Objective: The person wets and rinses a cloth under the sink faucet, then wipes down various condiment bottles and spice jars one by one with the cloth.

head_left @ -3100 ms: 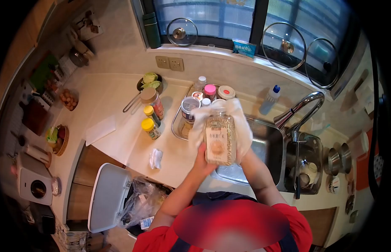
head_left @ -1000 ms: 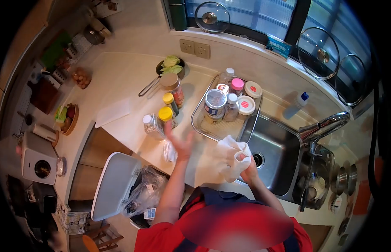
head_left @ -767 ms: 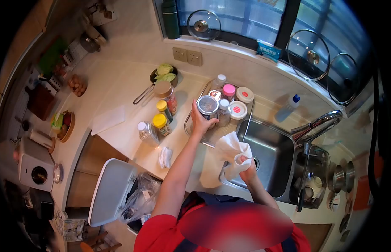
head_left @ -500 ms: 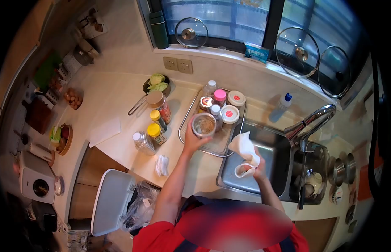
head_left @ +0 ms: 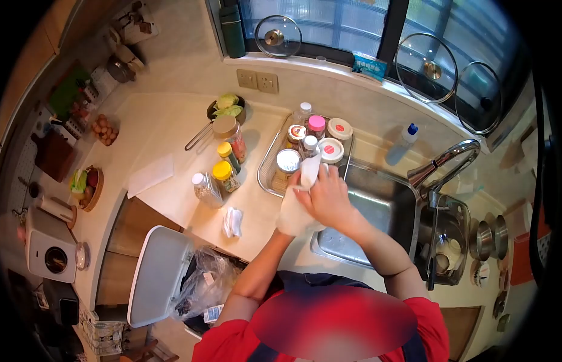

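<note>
A white cloth [head_left: 296, 214] is bunched between my hands at the front edge of the wire-rimmed tray [head_left: 266, 181]. My left hand [head_left: 288, 228] is mostly covered by it, closed round something that the cloth hides. From the right, my right hand [head_left: 327, 196] grips the cloth, its fingers bent over the top. Just beyond them in the tray stands a round jar with a silvery-white lid [head_left: 288, 160]. Behind it are a white-capped bottle [head_left: 310, 143], a pink-lidded jar [head_left: 316, 124] and two tubs with white lids [head_left: 331, 150].
Left of the tray stand two yellow-lidded jars [head_left: 222, 171], a white-capped jar [head_left: 206, 188] and a tan-lidded jar [head_left: 226, 128]. A crumpled white cloth [head_left: 233, 222] lies nearer. The sink [head_left: 383, 211] and faucet [head_left: 438, 163] are right; an open-lidded bin [head_left: 157, 277] is lower left.
A large jar has moved from my hands to the counter at left. My left hand took a round container from the tray; now the cloth covers that hand, and my right hand has come over to it.
</note>
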A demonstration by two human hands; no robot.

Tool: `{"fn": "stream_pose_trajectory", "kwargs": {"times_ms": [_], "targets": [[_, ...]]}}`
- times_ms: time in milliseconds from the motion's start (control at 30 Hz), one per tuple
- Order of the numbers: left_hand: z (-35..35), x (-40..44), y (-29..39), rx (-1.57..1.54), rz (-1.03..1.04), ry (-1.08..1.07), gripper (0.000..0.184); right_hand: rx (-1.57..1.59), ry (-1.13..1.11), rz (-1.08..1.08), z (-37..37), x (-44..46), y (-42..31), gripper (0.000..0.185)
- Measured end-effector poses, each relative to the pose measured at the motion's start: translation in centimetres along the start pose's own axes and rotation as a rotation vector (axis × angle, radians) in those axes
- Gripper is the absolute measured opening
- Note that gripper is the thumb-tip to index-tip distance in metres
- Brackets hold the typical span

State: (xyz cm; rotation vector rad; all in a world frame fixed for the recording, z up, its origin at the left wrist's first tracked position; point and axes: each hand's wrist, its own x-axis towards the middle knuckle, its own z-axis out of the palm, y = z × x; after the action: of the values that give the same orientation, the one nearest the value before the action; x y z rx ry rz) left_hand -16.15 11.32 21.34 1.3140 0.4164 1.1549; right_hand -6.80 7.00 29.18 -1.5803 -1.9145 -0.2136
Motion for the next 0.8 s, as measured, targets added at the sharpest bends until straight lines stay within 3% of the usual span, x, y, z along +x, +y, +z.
{"fn": "stream_pose_trajectory", "kwargs": {"times_ms": [67, 133, 200, 367, 400, 533, 600, 633, 667, 733, 800], "targets": [[0.4, -0.7, 0.4, 1.111, 0.137, 0.005, 0.075, -0.073, -0.173, 0.141, -0.3, 0.9, 0.6, 0.046], [1.4, -0.7, 1.2, 0.993, 0.093, 0.004, 0.074, -0.082, -0.183, 0.194, -0.7, 2.0, 1.3, 0.047], [1.6, -1.1, -0.1, 0.598, 0.243, 0.101, 0.082, 0.049, -0.412, 0.473, -1.2, 3.2, 2.1, 0.047], [1.5, -1.3, 0.3, 0.492, 0.145, -0.032, 0.097, 0.140, -0.528, 0.591, 0.3, 3.0, 6.6, 0.052], [1.2, -1.2, 0.2, 0.406, 0.099, -0.107, 0.100, 0.139, -0.525, 0.594, 0.1, 2.9, 7.2, 0.052], [0.2, -2.3, 0.1, 0.253, -0.045, -0.070, 0.096, 0.073, -0.331, 0.701, 0.3, 0.4, 10.9, 0.059], [0.0, -1.6, 1.7, 0.161, -0.028, -0.157, 0.100, 0.539, -0.155, 0.651, 0.0, -1.5, 11.3, 0.050], [-0.2, -1.5, 1.4, 0.149, -0.049, -0.185, 0.100, 1.091, -0.207, 0.665, 0.6, -2.6, 11.2, 0.048], [0.0, -1.7, 1.6, 0.147, -0.050, -0.184, 0.100, 1.089, -0.209, 0.667, 0.6, -3.5, 9.8, 0.048], [0.6, -1.5, 2.2, 0.131, 0.054, -0.234, 0.101, 1.708, -0.058, 0.721, 0.3, -4.7, 6.6, 0.046], [1.0, -1.9, 2.0, 0.078, 0.036, -0.255, 0.102, 1.735, -0.026, 0.702, 0.0, -5.4, 7.0, 0.050]]}}
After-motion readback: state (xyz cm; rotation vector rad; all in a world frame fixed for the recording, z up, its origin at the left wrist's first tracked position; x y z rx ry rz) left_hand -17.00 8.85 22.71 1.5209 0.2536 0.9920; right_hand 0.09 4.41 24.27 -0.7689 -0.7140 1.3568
